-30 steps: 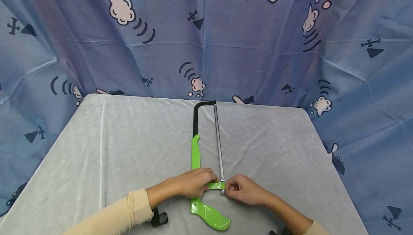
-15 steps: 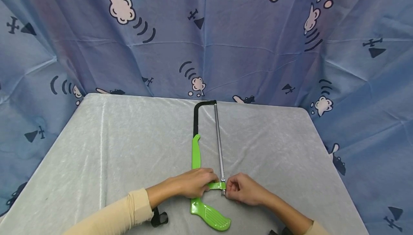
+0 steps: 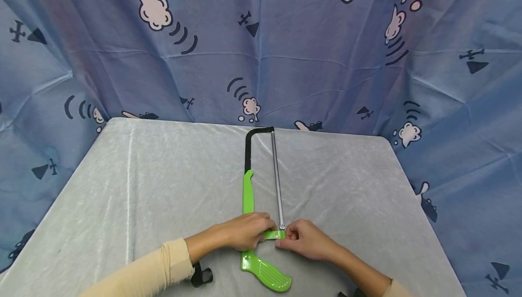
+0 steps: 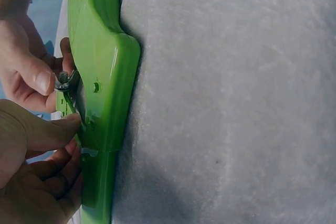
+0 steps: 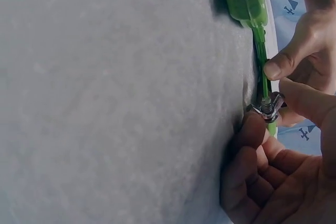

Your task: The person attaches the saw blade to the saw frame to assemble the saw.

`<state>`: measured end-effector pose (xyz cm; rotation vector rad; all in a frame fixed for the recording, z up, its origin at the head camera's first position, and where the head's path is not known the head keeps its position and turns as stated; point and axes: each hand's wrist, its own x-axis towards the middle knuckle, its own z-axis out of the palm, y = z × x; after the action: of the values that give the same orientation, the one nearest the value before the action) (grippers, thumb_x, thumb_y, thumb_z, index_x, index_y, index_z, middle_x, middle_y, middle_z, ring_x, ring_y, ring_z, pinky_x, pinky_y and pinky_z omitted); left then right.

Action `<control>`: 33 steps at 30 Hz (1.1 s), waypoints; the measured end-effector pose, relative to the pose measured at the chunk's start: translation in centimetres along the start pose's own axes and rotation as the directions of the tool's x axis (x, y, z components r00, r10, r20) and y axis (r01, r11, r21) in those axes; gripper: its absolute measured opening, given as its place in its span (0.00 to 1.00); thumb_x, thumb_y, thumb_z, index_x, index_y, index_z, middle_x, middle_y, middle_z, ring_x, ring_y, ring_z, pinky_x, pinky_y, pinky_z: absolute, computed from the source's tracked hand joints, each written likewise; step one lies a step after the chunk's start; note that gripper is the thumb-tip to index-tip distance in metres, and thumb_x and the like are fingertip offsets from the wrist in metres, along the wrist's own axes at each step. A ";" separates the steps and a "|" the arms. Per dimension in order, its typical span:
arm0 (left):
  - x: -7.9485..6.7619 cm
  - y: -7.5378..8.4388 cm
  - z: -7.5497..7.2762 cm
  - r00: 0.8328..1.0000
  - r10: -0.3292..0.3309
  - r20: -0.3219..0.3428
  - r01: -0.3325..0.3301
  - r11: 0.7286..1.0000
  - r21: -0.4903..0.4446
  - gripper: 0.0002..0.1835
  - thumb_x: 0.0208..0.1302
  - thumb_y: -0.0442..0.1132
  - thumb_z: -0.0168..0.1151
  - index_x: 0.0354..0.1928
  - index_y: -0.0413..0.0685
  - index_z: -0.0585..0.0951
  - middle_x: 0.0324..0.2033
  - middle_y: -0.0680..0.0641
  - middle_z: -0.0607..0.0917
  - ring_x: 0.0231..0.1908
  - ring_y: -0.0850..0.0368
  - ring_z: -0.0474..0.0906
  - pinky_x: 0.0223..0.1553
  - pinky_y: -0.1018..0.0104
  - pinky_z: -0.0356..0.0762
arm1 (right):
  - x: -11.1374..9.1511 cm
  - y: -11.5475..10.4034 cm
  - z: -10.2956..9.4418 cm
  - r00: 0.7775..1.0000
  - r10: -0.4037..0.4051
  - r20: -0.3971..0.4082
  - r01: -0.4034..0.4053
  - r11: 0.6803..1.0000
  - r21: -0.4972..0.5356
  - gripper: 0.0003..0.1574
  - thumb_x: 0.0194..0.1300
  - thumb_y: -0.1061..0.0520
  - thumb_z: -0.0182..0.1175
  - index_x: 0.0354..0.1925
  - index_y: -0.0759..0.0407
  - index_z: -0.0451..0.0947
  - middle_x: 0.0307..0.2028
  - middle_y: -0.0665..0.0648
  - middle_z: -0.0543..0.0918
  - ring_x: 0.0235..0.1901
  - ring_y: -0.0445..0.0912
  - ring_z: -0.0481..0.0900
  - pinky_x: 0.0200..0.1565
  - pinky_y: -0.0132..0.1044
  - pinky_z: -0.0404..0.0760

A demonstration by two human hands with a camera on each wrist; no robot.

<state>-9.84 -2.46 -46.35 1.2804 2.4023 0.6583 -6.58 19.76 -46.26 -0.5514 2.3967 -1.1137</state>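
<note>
A hacksaw (image 3: pixel 247 192) with a green handle and black front frame lies flat, its grey blade (image 3: pixel 277 179) on the right side. My left hand (image 3: pixel 246 231) grips the green frame near the handle; its thumb presses the short green crosspiece (image 3: pixel 274 234) at the blade's near end. From the right, my right hand (image 3: pixel 307 240) holds the wing nut (image 5: pixel 268 109) between thumb and fingers. In the head view the thumb hides that nut. The left wrist view shows the wing nut (image 4: pixel 63 81) on its threaded bolt, beside the right thumb.
Pale grey plush cloth covers the table (image 3: pixel 183 174). Behind and at both sides hangs a blue curtain (image 3: pixel 212 38) printed with planes and clouds. A black strap (image 3: pixel 201 275) hangs by the left wrist.
My right thumb has moved left across the wing nut, which showed in the head view before. The left hand and the hacksaw have stayed in place.
</note>
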 end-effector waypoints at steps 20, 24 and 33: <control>0.0 0.0 0.2 1.000 -0.006 -0.003 0.006 1.000 0.027 0.17 0.58 0.30 0.67 0.50 0.49 0.83 0.39 0.56 0.81 0.41 0.67 0.76 0.48 0.73 0.75 | 0.0 0.7 -0.6 0.993 -0.043 0.108 0.029 0.991 0.128 0.17 0.66 0.56 0.63 0.21 0.58 0.74 0.13 0.42 0.70 0.14 0.33 0.66 0.19 0.26 0.65; 0.0 0.0 0.2 1.000 -0.002 -0.003 0.003 1.000 0.028 0.17 0.58 0.30 0.67 0.50 0.49 0.83 0.40 0.56 0.81 0.42 0.66 0.77 0.48 0.73 0.75 | -0.1 0.8 -0.8 0.988 -0.041 0.148 0.013 0.983 0.182 0.14 0.66 0.58 0.62 0.24 0.62 0.77 0.15 0.43 0.71 0.15 0.34 0.67 0.19 0.26 0.65; 0.0 0.0 0.1 1.000 -0.006 -0.006 0.006 1.000 0.030 0.16 0.58 0.30 0.68 0.49 0.49 0.83 0.39 0.56 0.80 0.41 0.67 0.76 0.47 0.73 0.75 | -0.2 0.8 -1.2 0.976 -0.084 0.203 0.028 0.963 0.267 0.09 0.64 0.65 0.56 0.29 0.71 0.77 0.18 0.45 0.72 0.17 0.35 0.70 0.21 0.26 0.69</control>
<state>-9.73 -2.43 -46.44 1.2846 2.4284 0.6279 -7.22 21.05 -46.20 -0.6162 2.0226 -1.3017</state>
